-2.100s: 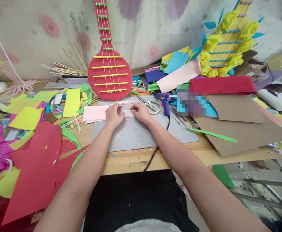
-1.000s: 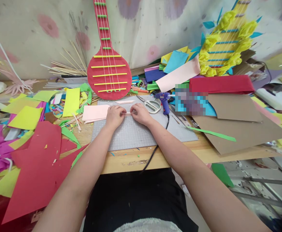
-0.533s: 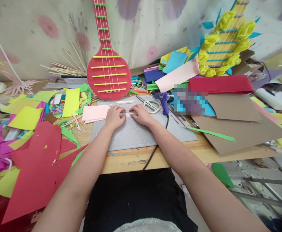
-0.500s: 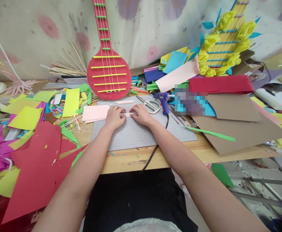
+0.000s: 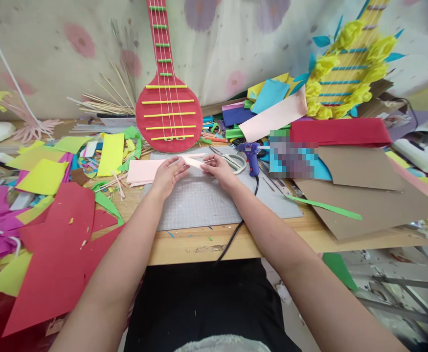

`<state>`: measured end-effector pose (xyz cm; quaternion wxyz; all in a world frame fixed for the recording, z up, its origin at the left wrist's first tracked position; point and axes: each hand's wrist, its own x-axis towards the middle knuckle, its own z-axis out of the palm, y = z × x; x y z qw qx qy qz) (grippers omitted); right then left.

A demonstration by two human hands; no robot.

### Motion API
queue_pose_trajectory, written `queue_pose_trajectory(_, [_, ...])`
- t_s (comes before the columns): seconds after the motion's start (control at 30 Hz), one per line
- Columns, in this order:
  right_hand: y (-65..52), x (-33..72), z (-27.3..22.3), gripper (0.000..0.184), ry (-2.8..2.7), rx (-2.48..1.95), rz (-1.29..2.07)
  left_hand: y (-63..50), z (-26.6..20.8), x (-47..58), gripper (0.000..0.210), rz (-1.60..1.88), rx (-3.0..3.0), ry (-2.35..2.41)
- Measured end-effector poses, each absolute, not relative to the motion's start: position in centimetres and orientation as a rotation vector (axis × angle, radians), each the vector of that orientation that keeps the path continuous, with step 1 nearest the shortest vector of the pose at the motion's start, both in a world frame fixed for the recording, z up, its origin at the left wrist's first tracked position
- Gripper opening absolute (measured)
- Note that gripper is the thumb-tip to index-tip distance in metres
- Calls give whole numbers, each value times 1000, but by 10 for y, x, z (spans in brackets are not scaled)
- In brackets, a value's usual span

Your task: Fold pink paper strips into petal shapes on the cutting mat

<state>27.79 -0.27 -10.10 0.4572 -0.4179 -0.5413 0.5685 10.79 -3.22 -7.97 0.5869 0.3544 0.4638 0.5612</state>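
Note:
Over the grey cutting mat (image 5: 199,205) a short, folded-looking strip of pale pink paper (image 5: 194,163) is held tilted, its left end higher. My right hand (image 5: 221,172) pinches its right end between thumb and fingers. At the other end, my left hand (image 5: 167,178) has its fingers closed in around the strip; exactly where they touch is partly hidden. A stack of pale pink paper (image 5: 142,172) lies just left of my left hand. Scissors (image 5: 237,163) and a blue glue gun (image 5: 251,159) lie to the right of my right hand.
A red paper lute (image 5: 169,115) leans at the back; a yellow, flower-trimmed instrument (image 5: 346,80) stands back right. Red paper (image 5: 57,244) and colourful scraps cover the left side. Brown cardboard (image 5: 371,205) lies right. The glue gun's black cord (image 5: 232,240) crosses the table's front edge.
The pink strip, flat on the mat before, is now lifted and tilted. Both hands have risen slightly with it, and the left fingers have straightened somewhat. The view has shifted a little.

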Motion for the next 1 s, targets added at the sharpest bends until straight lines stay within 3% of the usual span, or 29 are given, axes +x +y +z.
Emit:
queue_pose_trajectory(0.13, [-4,275,-98,40,-1144,-1063,1481,-37,-81,122,25,1182,763,1030])
queue_pose_trajectory(0.43, [-6,272,-96,35,-1397,-1056,1436,-36,-86,133,12,1245,757,1192])
queue_pose_trajectory(1.0, [-6,274,-96,34,-1398,-1041,1443,-37,-81,132,13,1221,724,1185])
